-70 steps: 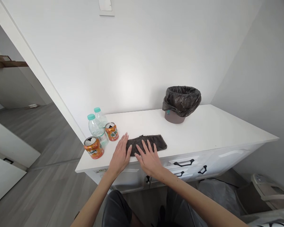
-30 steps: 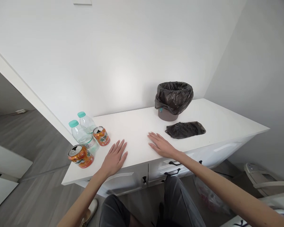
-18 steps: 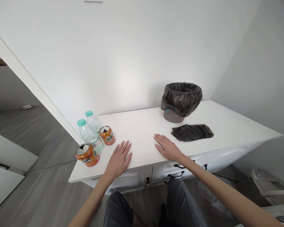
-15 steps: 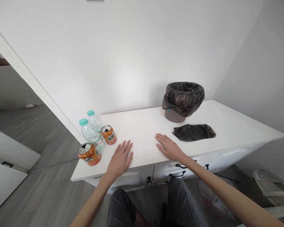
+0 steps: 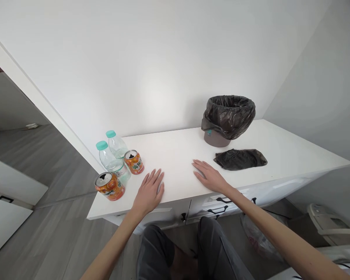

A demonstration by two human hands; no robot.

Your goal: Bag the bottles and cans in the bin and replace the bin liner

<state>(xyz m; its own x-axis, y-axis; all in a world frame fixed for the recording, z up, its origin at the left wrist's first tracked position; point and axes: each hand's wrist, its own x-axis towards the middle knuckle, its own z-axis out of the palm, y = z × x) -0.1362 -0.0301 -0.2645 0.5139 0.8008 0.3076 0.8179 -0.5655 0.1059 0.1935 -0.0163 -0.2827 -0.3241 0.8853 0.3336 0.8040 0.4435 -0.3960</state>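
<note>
My left hand (image 5: 149,190) lies flat on the white cabinet top (image 5: 169,151), fingers stretched out and holding nothing. Left of it stand two opened orange drink cans, a nearer can (image 5: 111,187) and a farther can (image 5: 134,162). Two clear plastic bottles with teal caps, a front bottle (image 5: 108,158) and a rear bottle (image 5: 116,144), stand upright among the cans. My right hand (image 5: 209,177) rests palm down near the front edge, empty, its fingers extended. A folded black plastic bag (image 5: 240,159) lies just right of it. Behind the bag is a small bin (image 5: 216,139) lined with a black bag (image 5: 229,116).
White wall stands behind the cabinet and grey wall at right. Below the top are drawers with black handles (image 5: 217,210). A clear plastic bag (image 5: 261,237) and a beige appliance or chair-like object (image 5: 329,223) are on the right by the floor.
The view has shifted slightly, so the things on the cabinet appear a little higher. Both hands stay flat in the same places, and my knees have moved slightly.
</note>
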